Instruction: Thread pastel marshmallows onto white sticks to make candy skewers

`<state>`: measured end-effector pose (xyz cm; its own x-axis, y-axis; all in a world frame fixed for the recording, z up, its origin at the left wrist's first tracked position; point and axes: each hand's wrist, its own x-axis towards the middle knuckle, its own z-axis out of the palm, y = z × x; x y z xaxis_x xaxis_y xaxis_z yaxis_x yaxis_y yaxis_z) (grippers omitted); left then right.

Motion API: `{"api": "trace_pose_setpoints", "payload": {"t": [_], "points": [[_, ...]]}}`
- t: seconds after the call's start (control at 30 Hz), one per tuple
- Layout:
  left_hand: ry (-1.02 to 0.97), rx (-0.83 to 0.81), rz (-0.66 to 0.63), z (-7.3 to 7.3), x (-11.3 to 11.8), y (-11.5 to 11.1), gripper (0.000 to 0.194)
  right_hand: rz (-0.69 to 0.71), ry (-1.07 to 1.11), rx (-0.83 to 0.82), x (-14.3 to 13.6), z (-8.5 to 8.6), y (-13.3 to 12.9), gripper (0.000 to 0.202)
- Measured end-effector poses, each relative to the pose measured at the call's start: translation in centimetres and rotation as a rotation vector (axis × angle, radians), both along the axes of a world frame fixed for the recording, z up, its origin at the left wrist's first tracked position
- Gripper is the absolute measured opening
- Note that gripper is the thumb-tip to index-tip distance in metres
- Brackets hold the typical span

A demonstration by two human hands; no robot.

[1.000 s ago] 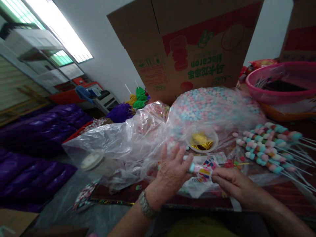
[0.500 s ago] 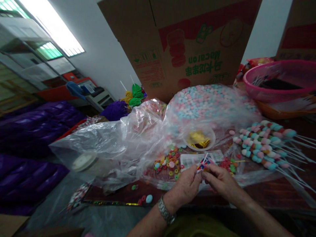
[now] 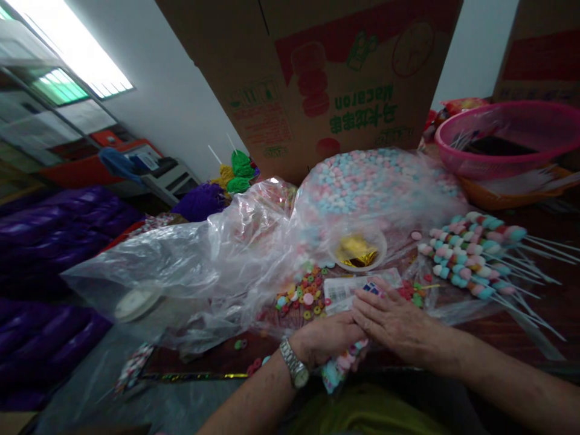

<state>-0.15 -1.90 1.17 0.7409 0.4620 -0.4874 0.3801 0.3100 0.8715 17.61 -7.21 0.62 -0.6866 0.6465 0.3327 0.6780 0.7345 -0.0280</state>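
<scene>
My left hand [image 3: 328, 335], with a metal watch on its wrist, is closed around a bagged marshmallow skewer [image 3: 336, 371]. Pink, white and blue pieces show below that hand, slanting down toward my lap. Across the top lies my right hand [image 3: 401, 329], fingers stretched out and touching the left hand and the wrapped skewer; its thumb is hidden. A printed blue and red bit of wrapper [image 3: 374, 289] peeks out above the right fingers. Just beyond the hands is a flat white labelled packet [image 3: 338, 290]. Loose ring candies [image 3: 310, 287] lie to its left.
Finished-looking marshmallow skewers [image 3: 471, 254] are piled at the right. A round tub [image 3: 383, 251] holds gold ties. Behind it rests a big clear bag of marshmallows [image 3: 371, 181], before a cardboard box [image 3: 254, 54]. A pink basin [image 3: 507, 115] stands back right.
My hands, earlier pinching at the printed wrapper end, now overlap, the right laid across the left. The skewer's marshmallows have come into sight below them. The view has shifted slightly.
</scene>
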Motion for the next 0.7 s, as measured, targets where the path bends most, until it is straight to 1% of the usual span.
{"api": "trace_pose_setpoints", "payload": {"t": [0.07, 0.1, 0.13, 0.17, 0.2, 0.23, 0.27, 0.3, 0.33, 0.37, 0.4, 0.43, 0.47, 0.5, 0.53, 0.57, 0.6, 0.63, 0.67, 0.7], "points": [[0.066, 0.103, -0.172, 0.5, 0.1, 0.1, 0.021, 0.035, -0.064, -0.105, 0.1, -0.6, -0.4, 0.026], [0.106, 0.213, -0.271, 0.8, 0.1, 0.1, 0.019, 0.037, -0.039, -0.205, 0.2, -0.9, -0.7, 0.021], [0.149, 0.372, -0.364, 1.1, 0.1, 0.1, 0.017, 0.008, 0.067, -0.365, 0.1, -1.2, -1.0, 0.016], [0.185, 0.584, -0.450, 1.4, 0.1, 0.1, 0.014, -0.046, 0.236, -0.566, 0.0, -1.5, -1.3, 0.011], [0.211, 0.827, -0.526, 1.6, 0.0, 0.0, 0.012, -0.117, 0.434, -0.776, -0.3, -1.8, -1.6, 0.008], [0.225, 1.072, -0.586, 1.9, -0.1, -0.1, 0.009, -0.192, 0.624, -0.966, -0.7, -2.1, -2.0, 0.009], [0.225, 1.292, -0.630, 2.1, -0.2, -0.2, 0.007, -0.251, 0.776, -1.119, -1.2, -2.4, -2.4, 0.014], [0.203, 1.472, -0.655, 2.3, -0.4, -0.4, 0.006, -0.284, 0.868, -1.227, -1.8, -2.7, -2.7, 0.018], [0.156, 1.609, -0.660, 2.3, -0.7, -0.5, 0.008, -0.290, 0.901, -1.292, -2.5, -2.9, -3.1, 0.021], [0.096, 1.705, -0.634, 2.2, -1.0, -0.7, 0.011, -0.276, 0.918, -1.340, -3.0, -3.1, -3.4, 0.022], [0.032, 1.764, -0.574, 2.0, -1.3, -0.8, 0.014, -0.251, 0.964, -1.411, -3.4, -3.2, -3.5, 0.023], [-0.026, 1.785, -0.486, 1.7, -1.6, -1.0, 0.016, -0.216, 1.019, -1.480, -3.6, -3.1, -3.5, 0.026], [-0.071, 1.764, -0.382, 1.2, -1.9, -1.1, 0.017, -0.187, 1.056, -1.519, -3.5, -2.8, -3.2, 0.031], [-0.101, 1.704, -0.258, 0.7, -2.2, -1.2, 0.017, -0.204, 1.046, -1.479, -3.1, -2.5, -2.6, 0.037], [-0.109, 1.601, -0.121, 0.1, -2.4, -1.2, 0.018, -0.272, 0.989, -1.361, -2.4, -2.0, -1.8, 0.042], [-0.097, 1.460, 0.018, -0.5, -2.6, -1.1, 0.019, -0.370, 0.889, -1.188, -1.6, -1.4, -0.6, 0.045], [-0.073, 1.286, 0.155, -1.0, -2.7, -1.0, 0.019, -0.512, 0.738, -0.934, -0.6, -0.8, 0.8, 0.045], [-0.041, 1.084, 0.290, -1.4, -2.8, -0.8, 0.018, -0.614, 0.640, -0.761, 0.2, -0.2, 2.4, 0.041], [-0.010, 0.863, 0.424, -1.7, -2.7, -0.6, 0.017, -0.671, 0.562, -0.655, 0.9, 0.3, 4.2, 0.037], [0.017, 0.639, 0.548, -1.9, -2.7, -0.5, 0.017, -0.706, 0.493, -0.596, 1.3, 0.7, 6.1, 0.031]]}}
